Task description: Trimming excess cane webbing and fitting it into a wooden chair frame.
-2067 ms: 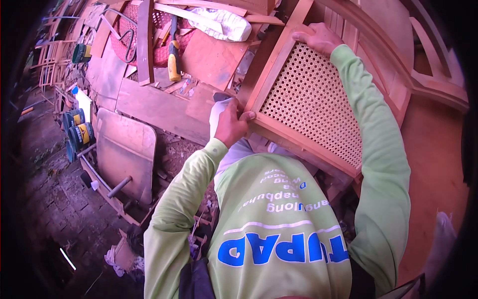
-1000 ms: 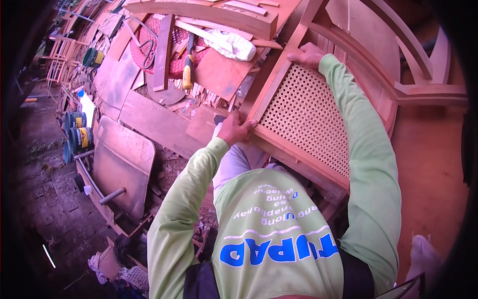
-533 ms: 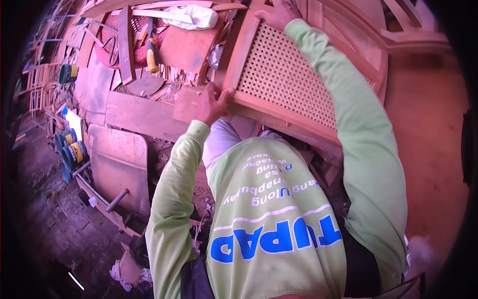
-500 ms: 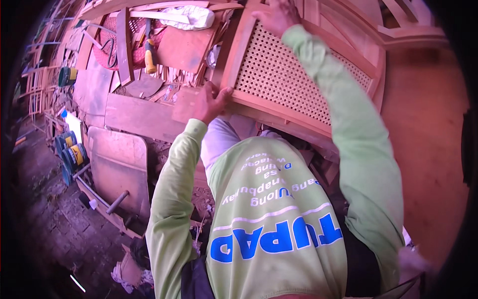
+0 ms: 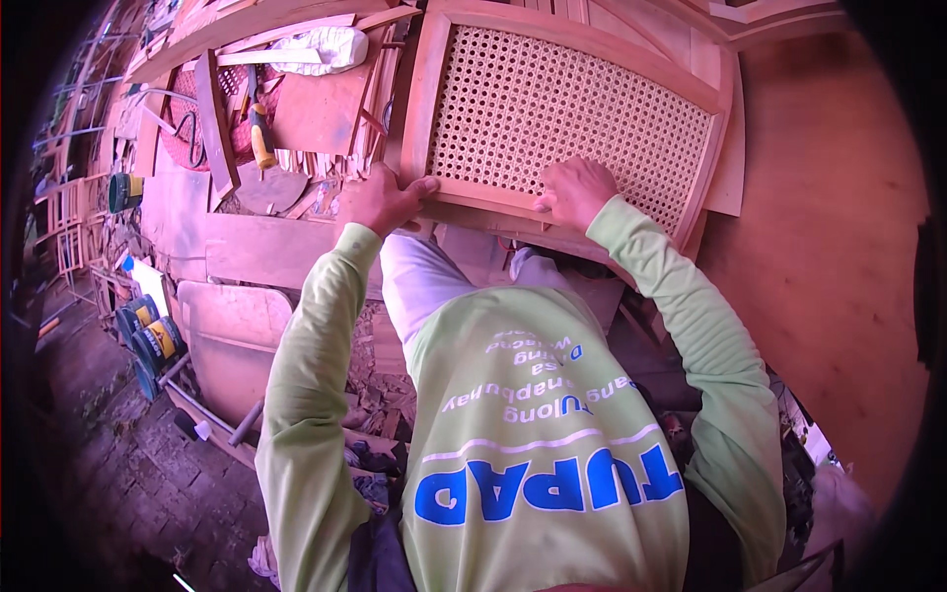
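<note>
A wooden-framed cane panel (image 5: 572,109) with an open woven mesh lies in front of me. My left hand (image 5: 388,200) grips its near left corner, the thumb on top of the frame and the fingers partly hidden. At the near rail, right of the middle, my right hand (image 5: 579,190) rests with its fingers curled down over the border between cane and wood. Whether a small thing is pinched in those fingers is hidden.
Left of the panel are a yellow-handled tool (image 5: 261,138), wood strips (image 5: 215,128), a round wooden disc (image 5: 269,189) and a white bag (image 5: 330,49). A large brown board (image 5: 829,197) stands at the right. Dark paint cans (image 5: 153,340) sit on the floor at left.
My right hand has come from the panel's far left corner back to its near rail, fingers now curled. My left hand keeps its corner. The panel appears farther left and higher in view.
</note>
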Tool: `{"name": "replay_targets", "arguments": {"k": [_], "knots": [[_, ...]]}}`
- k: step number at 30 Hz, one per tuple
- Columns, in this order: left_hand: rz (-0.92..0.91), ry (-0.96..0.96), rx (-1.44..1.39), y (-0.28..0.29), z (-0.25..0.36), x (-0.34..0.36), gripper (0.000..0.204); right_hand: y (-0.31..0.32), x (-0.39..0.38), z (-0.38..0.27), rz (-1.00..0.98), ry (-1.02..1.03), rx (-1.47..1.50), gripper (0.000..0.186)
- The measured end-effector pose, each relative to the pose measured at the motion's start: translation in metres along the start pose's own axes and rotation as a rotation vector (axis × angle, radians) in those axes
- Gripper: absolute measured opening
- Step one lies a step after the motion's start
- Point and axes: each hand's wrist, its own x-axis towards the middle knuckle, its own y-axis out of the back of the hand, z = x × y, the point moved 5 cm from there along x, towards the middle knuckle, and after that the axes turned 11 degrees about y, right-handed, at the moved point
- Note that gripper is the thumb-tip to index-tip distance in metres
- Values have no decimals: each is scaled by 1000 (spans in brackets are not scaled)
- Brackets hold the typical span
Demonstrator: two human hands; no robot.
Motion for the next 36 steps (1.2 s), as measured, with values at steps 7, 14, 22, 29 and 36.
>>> {"name": "replay_targets", "arguments": {"k": [7, 14, 22, 29, 36], "knots": [[-16, -49, -41, 1, -20, 13, 60, -6, 6, 13, -112, 23, 103, 43], [-110, -43, 8, 5, 6, -5, 52, 20, 2, -7, -290, -32, -37, 43], [-92, -43, 69, 3, 4, -2, 58, 3, -10, 9, -142, 174, -24, 27], [98, -122, 213, 5, -24, 14, 65, 1, -18, 4, -122, 90, -26, 24], [148, -161, -26, -3, -17, 0, 70, 3, -17, 9, -134, 75, 74, 31]]}}
